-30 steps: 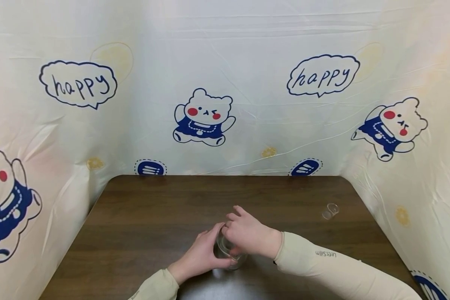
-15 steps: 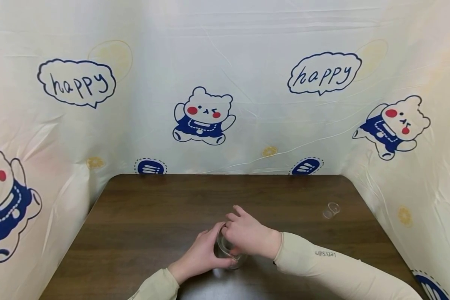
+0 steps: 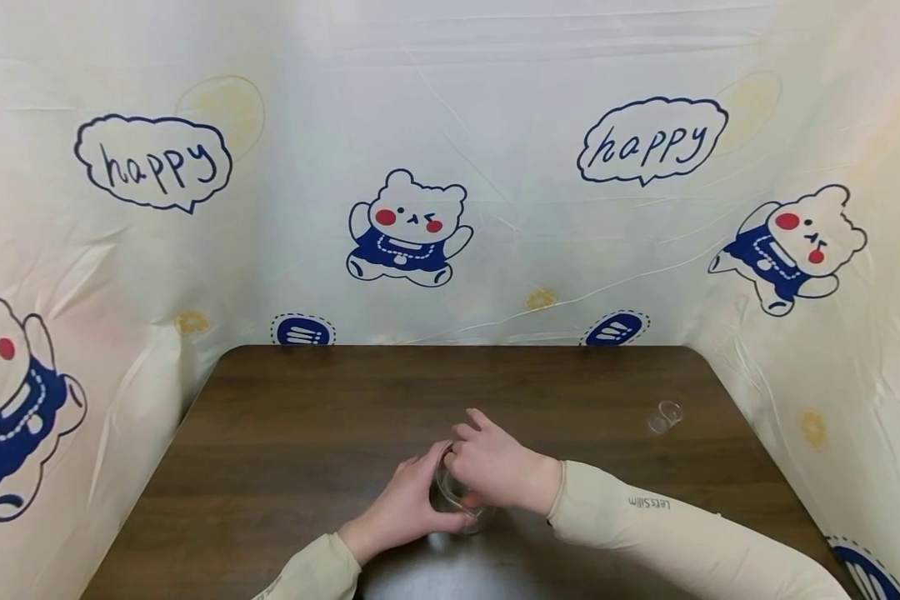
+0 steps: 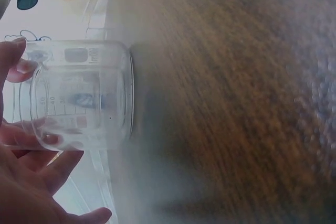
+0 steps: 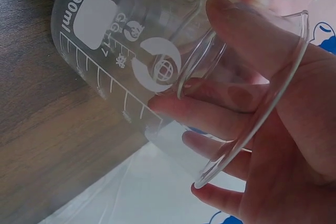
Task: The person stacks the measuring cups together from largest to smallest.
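Note:
A large clear glass beaker (image 5: 113, 38), marked 500ml, stands on the table between the hands. Inside it is a smaller graduated beaker (image 4: 65, 106); in the right wrist view its rim (image 5: 197, 59) shows through the outer glass. My left hand (image 3: 405, 504) grips the large beaker from the left, fingers and thumb around its upper part. From above, my right hand (image 3: 498, 467) reaches into the mouth. Its thumb and a finger pinch the smaller beaker near the rim, while its other fingers lie outside the large beaker's wall.
A small clear glass vessel (image 3: 666, 417) is at the back right of the brown wooden table (image 3: 307, 408). Printed cloth (image 3: 525, 125) hangs behind the table's far edge and along both sides.
Both hands and the beakers stay almost still. The head view has shifted very slightly, so the wall and table edge sit a little higher.

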`<state>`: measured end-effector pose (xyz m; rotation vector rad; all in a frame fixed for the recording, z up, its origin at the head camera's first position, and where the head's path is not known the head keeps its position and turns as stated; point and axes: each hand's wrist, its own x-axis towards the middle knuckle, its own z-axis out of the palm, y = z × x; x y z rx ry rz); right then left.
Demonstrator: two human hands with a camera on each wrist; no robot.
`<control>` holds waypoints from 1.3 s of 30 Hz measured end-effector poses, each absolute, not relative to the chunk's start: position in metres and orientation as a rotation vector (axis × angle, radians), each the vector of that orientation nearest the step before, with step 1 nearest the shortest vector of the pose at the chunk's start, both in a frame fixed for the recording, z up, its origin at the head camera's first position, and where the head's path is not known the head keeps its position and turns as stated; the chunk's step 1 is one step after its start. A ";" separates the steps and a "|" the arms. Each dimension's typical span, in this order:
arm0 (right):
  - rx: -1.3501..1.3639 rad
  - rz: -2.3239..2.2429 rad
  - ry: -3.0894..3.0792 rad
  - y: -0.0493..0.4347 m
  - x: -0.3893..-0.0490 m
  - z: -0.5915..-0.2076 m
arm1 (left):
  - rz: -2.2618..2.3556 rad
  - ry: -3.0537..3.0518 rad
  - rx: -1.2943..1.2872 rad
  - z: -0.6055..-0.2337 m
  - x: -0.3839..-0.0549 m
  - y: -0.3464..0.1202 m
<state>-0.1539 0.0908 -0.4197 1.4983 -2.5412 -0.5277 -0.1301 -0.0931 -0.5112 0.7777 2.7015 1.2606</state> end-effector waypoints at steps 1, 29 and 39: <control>1.499 -0.527 -2.541 0.091 -0.154 -0.420 | 1.262 2.697 0.775 -0.511 -0.130 -0.093; 1.463 -0.501 -2.563 0.091 -0.152 -0.423 | 1.259 2.680 0.771 -0.511 -0.130 -0.094; 1.419 -0.558 -2.550 0.089 -0.150 -0.423 | 1.249 2.717 0.779 -0.512 -0.129 -0.092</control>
